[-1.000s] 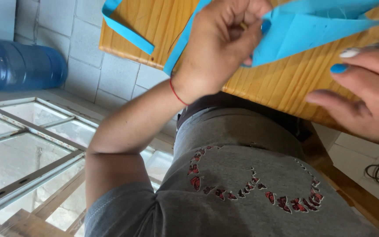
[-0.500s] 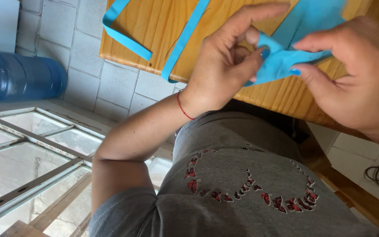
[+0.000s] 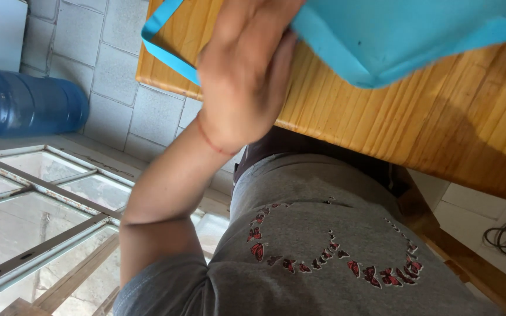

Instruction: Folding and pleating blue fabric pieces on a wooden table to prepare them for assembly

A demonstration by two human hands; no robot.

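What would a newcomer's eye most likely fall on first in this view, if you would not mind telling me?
Most likely the left hand, blurred and large at top centre, lying against a bright blue sheet on the wooden table. A thin blue strip runs along the table's left end beside it. At the far left a big blue water bottle lies on the tiled floor. The right hand is out of view.

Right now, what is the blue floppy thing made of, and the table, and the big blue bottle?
The blue sheet looks like matte paper or thin non-woven fabric: flat, dull, with a soft fold; the blur leaves it open. The table looks like varnished wood, with narrow planks, visible grain and a slight sheen. The big bottle looks like see-through blue plastic, glossy with ribbed rings. The left hand rests on the sheet's edge.
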